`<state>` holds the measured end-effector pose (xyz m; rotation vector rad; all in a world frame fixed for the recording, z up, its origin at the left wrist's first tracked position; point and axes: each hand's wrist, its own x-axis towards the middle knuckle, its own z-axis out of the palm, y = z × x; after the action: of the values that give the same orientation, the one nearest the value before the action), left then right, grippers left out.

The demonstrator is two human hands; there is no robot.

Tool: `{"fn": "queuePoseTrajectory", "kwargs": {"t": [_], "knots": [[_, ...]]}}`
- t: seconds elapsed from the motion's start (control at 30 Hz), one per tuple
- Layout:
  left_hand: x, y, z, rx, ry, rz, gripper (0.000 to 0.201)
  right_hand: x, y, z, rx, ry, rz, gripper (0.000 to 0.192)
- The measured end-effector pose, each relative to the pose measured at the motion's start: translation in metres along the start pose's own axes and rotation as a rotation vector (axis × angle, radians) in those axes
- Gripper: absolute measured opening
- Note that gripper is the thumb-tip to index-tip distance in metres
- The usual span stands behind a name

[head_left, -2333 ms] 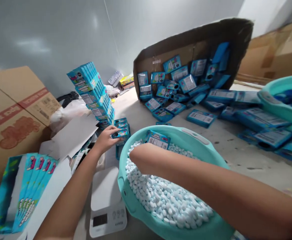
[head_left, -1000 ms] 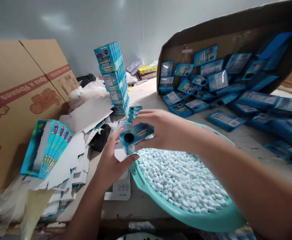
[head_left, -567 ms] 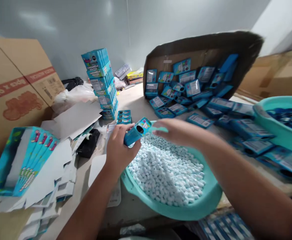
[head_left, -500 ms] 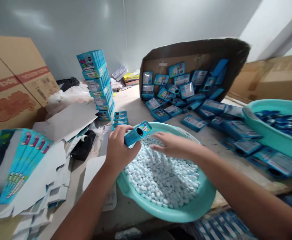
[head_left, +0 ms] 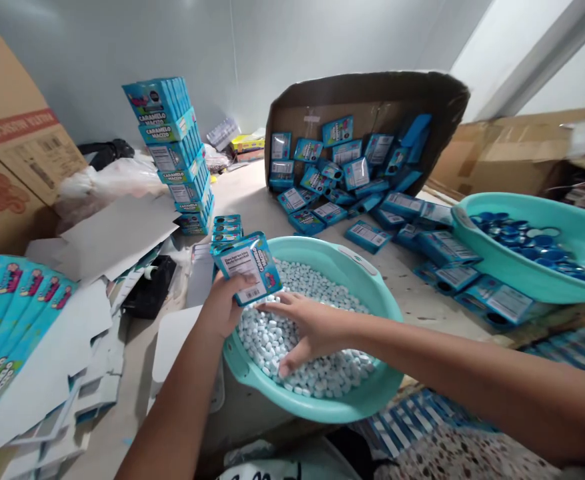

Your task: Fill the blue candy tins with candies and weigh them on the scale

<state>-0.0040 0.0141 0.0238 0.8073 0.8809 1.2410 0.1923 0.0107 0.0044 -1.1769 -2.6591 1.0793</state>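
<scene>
My left hand (head_left: 228, 299) grips a small blue candy box (head_left: 251, 268) by its lower left side, its printed white panel facing me. The box is tilted over the rim of a turquoise basin (head_left: 317, 412). Small pale-blue candies (head_left: 317, 273) fill the basin's bottom. Among them lies my right hand (head_left: 305, 327), fingers and thumb spread, palm down, just to the right of the box. Whether any candy is under its palm is hidden. Behind the box stands a short row of similar boxes (head_left: 227, 227).
At the back left rises a tall stack of blue boxes (head_left: 172, 160). A tipped carton (head_left: 367, 100) spills more boxes across the table. To the right, another turquoise basin (head_left: 532, 280) holds round blue lids (head_left: 527, 243). White cardboard sheets (head_left: 72, 340) cover the left side.
My left hand has turned the candy box, so its broad printed face shows instead of its round-holed end. My right hand has moved down and left onto the candies. The camera view has shifted.
</scene>
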Motion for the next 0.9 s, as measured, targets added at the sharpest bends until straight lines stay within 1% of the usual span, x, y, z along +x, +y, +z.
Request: {"fn": "queuePoseTrajectory", "kwargs": {"t": [0.1,0.17,0.27,0.33,0.4,0.47,0.53,0.57,0.6,0.67,0.7,0.77,0.83,0.9], "knots": [[-0.002,0.004,-0.002,-0.040,-0.029,-0.010,0.057,0.003,0.005,0.003,0.023,0.010,-0.005,0.116],[-0.005,0.007,-0.006,-0.056,-0.056,-0.019,0.061,0.008,0.009,0.003,0.033,0.042,-0.016,0.107],[-0.009,0.011,-0.013,-0.119,-0.138,-0.056,0.068,0.018,0.016,0.006,0.023,0.142,-0.028,0.090],[-0.011,0.012,-0.019,-0.169,-0.195,-0.074,0.069,0.025,0.019,0.008,-0.007,0.184,0.015,0.086],[-0.011,0.009,-0.022,-0.186,-0.221,-0.054,0.069,0.029,0.022,0.007,-0.062,0.209,0.078,0.080],[-0.011,0.003,-0.023,-0.145,-0.191,-0.001,0.070,0.029,0.024,0.000,-0.143,0.245,0.128,0.061],[-0.010,-0.007,-0.023,-0.038,-0.122,0.071,0.074,0.025,0.024,-0.012,-0.219,0.269,0.155,0.038],[-0.010,-0.011,-0.023,0.032,-0.084,0.112,0.077,0.023,0.022,-0.018,-0.244,0.266,0.158,0.031],[-0.011,-0.015,-0.023,0.108,-0.048,0.156,0.081,0.020,0.019,-0.024,-0.259,0.257,0.158,0.030],[-0.011,-0.021,-0.023,0.239,0.014,0.253,0.088,0.018,0.008,-0.030,-0.286,0.242,0.129,0.033],[-0.011,-0.022,-0.023,0.280,0.034,0.293,0.089,0.019,0.000,-0.029,-0.301,0.245,0.094,0.034],[-0.011,-0.021,-0.022,0.298,0.033,0.334,0.087,0.024,-0.015,-0.017,-0.309,0.268,-0.001,0.033],[-0.011,-0.020,-0.020,0.282,0.009,0.338,0.083,0.031,-0.026,0.003,-0.295,0.272,-0.081,0.037],[-0.010,-0.019,-0.019,0.299,0.023,0.361,0.081,0.036,-0.030,0.023,-0.307,0.241,-0.092,0.041]]}}
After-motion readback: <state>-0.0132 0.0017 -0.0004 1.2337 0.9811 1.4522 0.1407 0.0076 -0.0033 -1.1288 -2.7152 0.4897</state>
